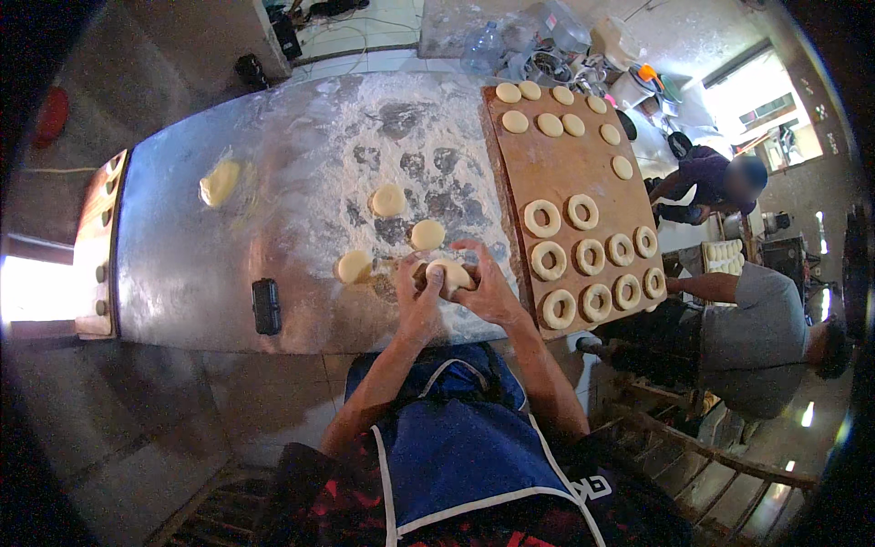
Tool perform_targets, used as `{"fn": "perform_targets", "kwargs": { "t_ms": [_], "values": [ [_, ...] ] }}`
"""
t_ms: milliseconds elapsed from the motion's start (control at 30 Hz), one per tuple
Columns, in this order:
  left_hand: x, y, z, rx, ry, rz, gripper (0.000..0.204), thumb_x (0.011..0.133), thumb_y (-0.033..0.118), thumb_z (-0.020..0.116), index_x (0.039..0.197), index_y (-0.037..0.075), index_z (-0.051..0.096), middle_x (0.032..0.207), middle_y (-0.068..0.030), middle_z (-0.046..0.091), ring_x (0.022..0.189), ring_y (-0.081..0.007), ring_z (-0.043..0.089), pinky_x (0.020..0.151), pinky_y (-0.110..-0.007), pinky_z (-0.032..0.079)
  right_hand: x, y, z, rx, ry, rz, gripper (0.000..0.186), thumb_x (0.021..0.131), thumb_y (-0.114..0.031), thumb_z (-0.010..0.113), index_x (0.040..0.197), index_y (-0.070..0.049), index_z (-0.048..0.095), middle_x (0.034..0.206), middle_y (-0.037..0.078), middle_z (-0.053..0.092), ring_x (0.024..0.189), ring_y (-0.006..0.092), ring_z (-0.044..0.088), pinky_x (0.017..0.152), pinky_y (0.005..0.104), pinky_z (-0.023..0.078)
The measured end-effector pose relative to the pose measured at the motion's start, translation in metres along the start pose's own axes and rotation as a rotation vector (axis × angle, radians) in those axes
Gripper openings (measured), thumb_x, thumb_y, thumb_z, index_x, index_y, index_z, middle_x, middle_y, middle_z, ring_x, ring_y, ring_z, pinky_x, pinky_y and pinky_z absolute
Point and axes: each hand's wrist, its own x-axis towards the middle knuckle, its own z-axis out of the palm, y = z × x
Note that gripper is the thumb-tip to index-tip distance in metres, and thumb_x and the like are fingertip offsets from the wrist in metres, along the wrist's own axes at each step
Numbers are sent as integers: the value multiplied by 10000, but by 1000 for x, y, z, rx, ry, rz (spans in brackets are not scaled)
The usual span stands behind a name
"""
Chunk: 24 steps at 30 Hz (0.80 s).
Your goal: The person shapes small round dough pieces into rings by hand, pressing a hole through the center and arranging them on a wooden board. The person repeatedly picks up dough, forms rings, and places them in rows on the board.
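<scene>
Dough round [448,273] pinched between both my hands.

My left hand [418,294] and right hand [488,284] are closed together on it, just above the floured metal table [182,264]. Three more dough discs [427,234] lie just beyond my fingers; to my right a wooden board [574,164] carries ring-shaped dough pieces [549,260]. A small black device [266,305] sits left of my left hand.

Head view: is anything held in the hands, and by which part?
Yes. A pale round dough piece sits between both hands: the left hand grips its left edge, the right hand its right edge and top.
</scene>
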Motion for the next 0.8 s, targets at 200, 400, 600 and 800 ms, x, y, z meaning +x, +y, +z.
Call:
{"fn": "perform_targets", "kwargs": {
  "t_ms": [200, 400, 600, 800],
  "values": [
    [6, 5, -14, -117, -340, 53, 505, 824, 3, 639, 1252, 109, 393, 1105, -63, 521, 1017, -178, 558, 790, -316, 508, 17, 8, -1, 458, 16, 169, 325, 909, -306, 517, 1103, -45, 529, 971, 83, 608, 846, 177, 593, 736, 311, 496],
    [32, -5, -4, -625, -112, -100, 216, 862, 62, 529, 1072, 80, 483, 972, -74, 537, 832, -229, 618, 571, -390, 527, 24, 31, 7, 781, 288, 203, 539, 1016, -421, 325, 821, -17, 622, 799, 69, 631, 701, 140, 583, 621, 262, 463],
    [49, -17, 23, 111, -30, 152, 223, 945, 216, 433, 790, 57, 457, 795, -39, 471, 655, -191, 538, 485, -359, 421, 29, 20, 10, 134, 206, 190, 699, 996, -545, 317, 812, 34, 661, 656, 73, 611, 582, 175, 553, 593, 356, 459],
    [42, -20, 50, 430, -100, 384, 348, 958, 293, 410, 794, -7, 481, 619, -27, 384, 604, -154, 417, 577, -327, 385, 22, 23, -13, -113, 269, 223, 505, 1026, -329, 304, 1087, 49, 635, 855, 192, 662, 747, 310, 595, 777, 422, 476]
  ]
}}
